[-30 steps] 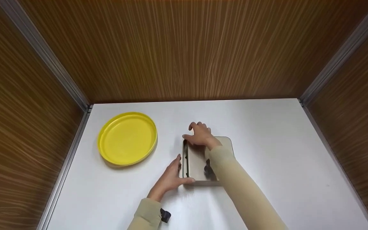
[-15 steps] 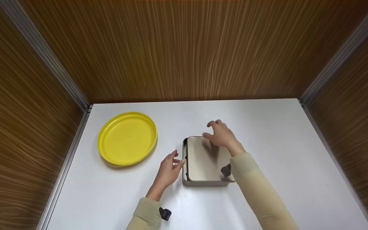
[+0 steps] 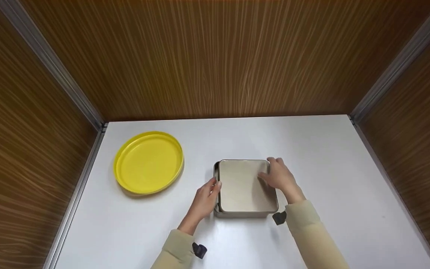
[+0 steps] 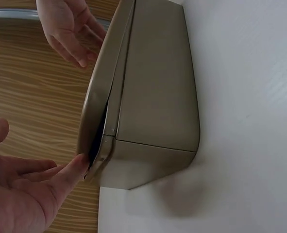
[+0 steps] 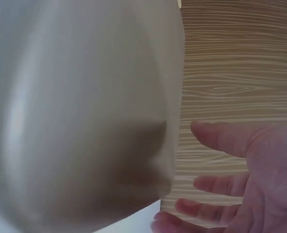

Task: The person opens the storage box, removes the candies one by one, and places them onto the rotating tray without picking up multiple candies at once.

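Note:
A square metal tin (image 3: 242,215) with rounded corners stands on the white table. Its pale, shiny lid (image 3: 239,186) lies shifted to the right, exposing a dark strip of the inside along the left. In the left wrist view the lid (image 4: 102,73) sits slightly raised, with a gap near the corner. My left hand (image 3: 202,201) is at the left side, its fingers fairly straight and one fingertip touching the edge by the gap. My right hand (image 3: 281,178) hovers over the lid's far right corner, thumb and fingers spread, holding nothing.
A round yellow tray (image 3: 148,163) with a raised rim lies on the table (image 3: 323,168) to the left. Wood-grain panels (image 3: 215,59) enclose the table at the back and both sides, with metal profiles in the corners.
My right hand has moved right, from the lid's far left to its right side. The left hand drew back from the tin's near left corner, then came to the middle of its left edge.

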